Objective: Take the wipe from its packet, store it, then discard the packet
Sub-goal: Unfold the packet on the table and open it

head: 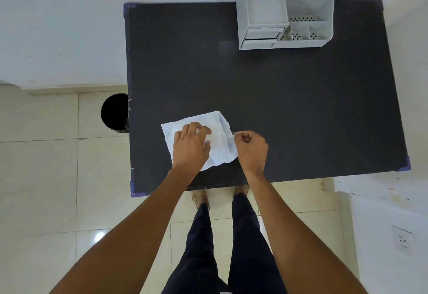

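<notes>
A white wipe (217, 129) lies spread and creased on the dark table (289, 108), near the front left. My left hand (192, 145) rests flat on its left half, fingers apart, pressing it down. My right hand (251, 149) is closed at the wipe's right edge, pinching that edge between thumb and fingers. I see no packet; whether something small sits inside the right fist I cannot tell.
A grey desk organiser (284, 16) with drawers and open compartments stands at the table's back right. A black round bin (114, 112) sits on the tiled floor beside the table's left edge. My legs and feet are below the front edge.
</notes>
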